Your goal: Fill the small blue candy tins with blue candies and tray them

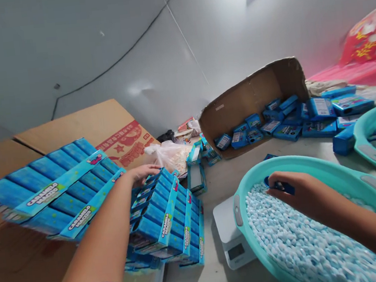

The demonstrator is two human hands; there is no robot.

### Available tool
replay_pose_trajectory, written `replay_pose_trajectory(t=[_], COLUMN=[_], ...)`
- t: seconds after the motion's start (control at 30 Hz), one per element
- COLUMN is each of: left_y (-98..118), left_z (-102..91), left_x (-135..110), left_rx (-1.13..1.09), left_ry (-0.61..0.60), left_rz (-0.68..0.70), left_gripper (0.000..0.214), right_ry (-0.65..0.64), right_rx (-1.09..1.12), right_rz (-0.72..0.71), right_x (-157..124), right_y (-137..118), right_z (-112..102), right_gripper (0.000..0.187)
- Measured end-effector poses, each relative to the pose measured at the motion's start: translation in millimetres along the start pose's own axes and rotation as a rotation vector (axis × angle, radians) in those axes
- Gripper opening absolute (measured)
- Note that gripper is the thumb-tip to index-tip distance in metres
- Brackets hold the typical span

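My left hand (143, 172) reaches over stacked blue candy display boxes (164, 211). Its fingers are stretched out along the far top edge, partly hidden by the boxes; whether it grips one is not clear. More display boxes (54, 188), filled with small blue packs, stand tilted left of my forearm. My right hand (293, 186) is over a turquoise basin (254, 242), its fingers closed on a small dark blue container (283, 187), whose exact kind I cannot make out. Beneath it, the basin is full of small pale blue and white candies (296, 232).
A white scale (233, 240) sits at the basin's left side. Behind, a tipped cardboard box (231, 104) spills blue packs (287, 132). At right is a second turquoise basin (360, 139) with dark blue pieces. A large carton (80, 121) stands at left, near a plastic bag (172, 156).
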State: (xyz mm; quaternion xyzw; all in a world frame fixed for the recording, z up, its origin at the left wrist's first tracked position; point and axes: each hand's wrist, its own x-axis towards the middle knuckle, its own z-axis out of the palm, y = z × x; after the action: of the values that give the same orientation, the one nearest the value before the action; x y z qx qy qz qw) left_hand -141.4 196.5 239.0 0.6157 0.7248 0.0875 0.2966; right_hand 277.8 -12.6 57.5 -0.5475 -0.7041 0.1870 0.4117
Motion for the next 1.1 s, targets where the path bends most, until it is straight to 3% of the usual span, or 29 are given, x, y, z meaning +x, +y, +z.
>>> replay_pose_trajectory(t=[0.1,0.37,0.6,0.8,1.1], left_y=[-0.4,17.8,18.7,20.7,15.1], left_z=[-2.0,-16.3,-12.3,-9.1,-13.3], left_x=[3.2,10.1,-0.1,0.2,14.7], left_rx=[-0.005,0.189,0.193,0.099,0.061], left_ry=[-0.015,0.081,-0.038,-0.19,-0.279], left_rz=[0.018,-0.017,-0.158,-0.11,-0.075], left_gripper=[0.071,0.072,0.053,0.053,0.057], right_ry=[-0.016,-0.095,-0.08,-0.044,-0.034], right_rx=[-0.018,-0.02,-0.02,-0.019,-0.061], right_rz=[0.013,-0.025,-0.043,-0.015,0.042], right_x=[0.6,0.0,-1.6,0.2,1.2], right_y=[-3.7,-7.9,-3.9,-4.9,0.4], right_z=[-1.8,3.0,4.1,0.0,2.2], right_gripper=[0.017,0.014,0.014,0.015,0.016])
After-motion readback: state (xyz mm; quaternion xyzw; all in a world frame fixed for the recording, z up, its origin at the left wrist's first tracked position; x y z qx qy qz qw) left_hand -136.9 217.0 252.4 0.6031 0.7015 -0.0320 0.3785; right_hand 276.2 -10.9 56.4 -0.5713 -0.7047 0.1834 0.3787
